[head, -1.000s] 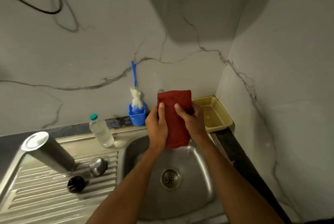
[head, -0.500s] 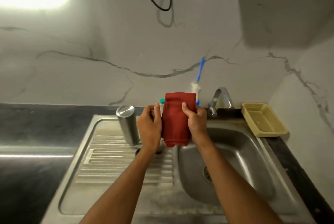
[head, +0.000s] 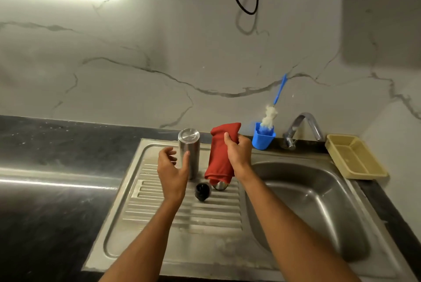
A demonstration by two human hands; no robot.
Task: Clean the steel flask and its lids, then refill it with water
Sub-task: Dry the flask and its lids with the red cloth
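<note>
One hand now off red cloth [head: 222, 156]: left hand [head: 172, 169] opening, reaching for steel flask [head: 189, 153]; right hand [head: 238, 153] gripping cloth alone, drying coming up.

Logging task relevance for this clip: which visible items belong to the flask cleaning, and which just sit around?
Job:
steel flask, standing on the drainboard
black lid
steel lid
red cloth, held by the right hand
left hand, by the flask
tap

Lying about:
blue holder with brush
yellow tray
</note>
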